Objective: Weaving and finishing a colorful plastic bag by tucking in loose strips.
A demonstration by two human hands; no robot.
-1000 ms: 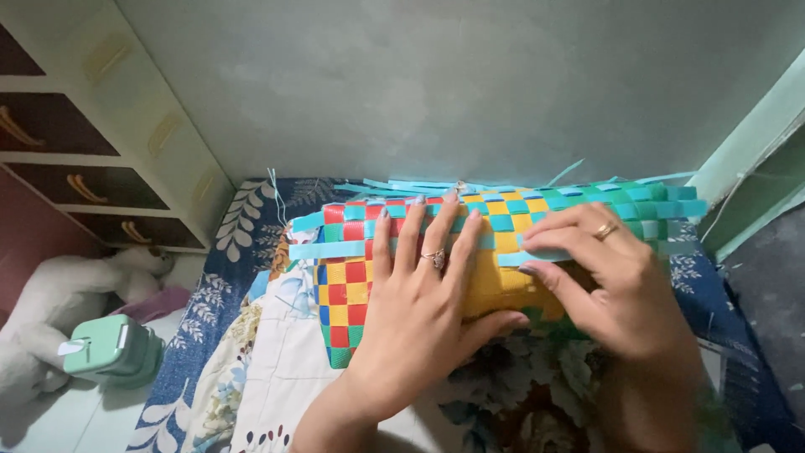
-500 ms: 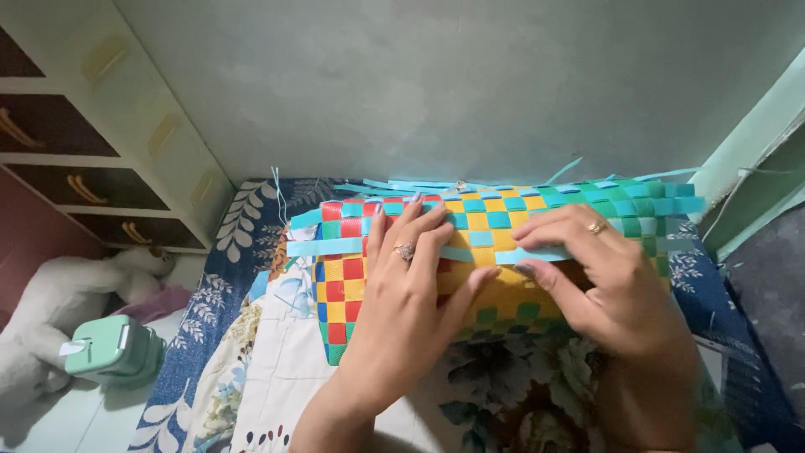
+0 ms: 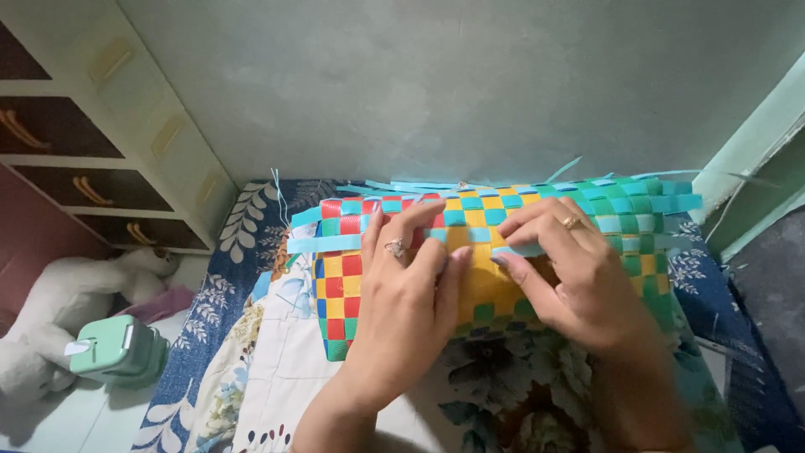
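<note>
I see a bed (image 3: 226, 277) covered by a blue sheet with white leaf prints along its edge and big floral patches nearer the camera. On it lies 1 woven mat (image 3: 340, 289) of red, yellow, blue and green checks, with loose light-blue strips sticking out past its far and left edges. The mat sits at the bed's far end, close to the wall. Left of the bed, lower down, I make out 1 mint-green box (image 3: 117, 351) touching a white plush toy (image 3: 59, 306)

Checkered woven strip basket (image 3: 340, 285), seemingly half-finished, on floral bedsheet
</note>
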